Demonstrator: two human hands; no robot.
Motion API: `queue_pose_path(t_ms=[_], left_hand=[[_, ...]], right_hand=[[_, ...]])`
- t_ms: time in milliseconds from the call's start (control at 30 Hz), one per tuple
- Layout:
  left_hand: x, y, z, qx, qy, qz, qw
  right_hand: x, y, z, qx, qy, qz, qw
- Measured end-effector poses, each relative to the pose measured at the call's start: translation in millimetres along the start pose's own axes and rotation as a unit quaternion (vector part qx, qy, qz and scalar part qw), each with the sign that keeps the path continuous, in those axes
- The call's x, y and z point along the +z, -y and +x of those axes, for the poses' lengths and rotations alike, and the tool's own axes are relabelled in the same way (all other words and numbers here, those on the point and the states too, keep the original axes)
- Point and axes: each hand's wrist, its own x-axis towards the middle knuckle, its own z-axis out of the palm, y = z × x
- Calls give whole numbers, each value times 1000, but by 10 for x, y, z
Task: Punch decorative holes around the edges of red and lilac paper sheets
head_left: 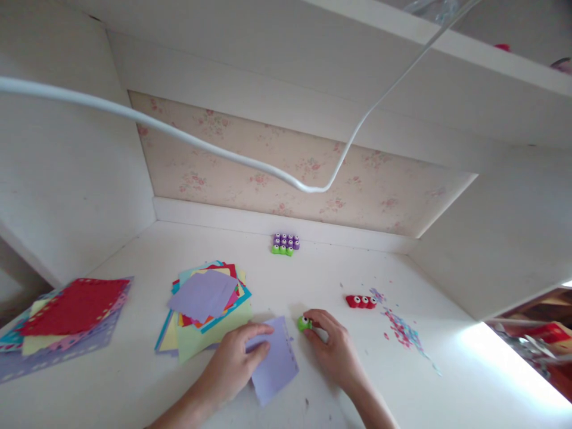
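Observation:
My left hand (239,357) holds the left side of a lavender paper sheet (274,369), with the thumb and forefinger lying over it. Small punched marks run along the sheet's right edge. Just right of that edge, my right hand (330,342) grips a small green paper punch (304,323) with a round eye on it, between thumb and fingers. The punch and the sheet are a small gap apart. Most of the punch's right side is hidden by my fingers.
A stack of coloured paper (205,295) lies left of my left hand. Punched sheets (78,307) sit farther left. Purple and green punches (285,243) stand at the back, red punches (361,301) to the right beside paper confetti (402,328). A white cable (232,156) hangs across above.

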Motion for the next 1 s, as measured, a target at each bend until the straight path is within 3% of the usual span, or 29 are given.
queue_pose_path(t_ms=[267,467,700,1000], left_hand=[[13,5,12,-15,29,-11,999],[5,-28,-7,-24,36,-28,999],[-29,-67,-5,-61,51,-74,994],[-30,-36,-9,-48,45,-73,995]], right_hand=[[38,67,-13,-8,44,36,998],[153,71,-41,72,30,157,985],[182,77,-36,90,5,209,974],[184,73,-56,89,6,210,974]])
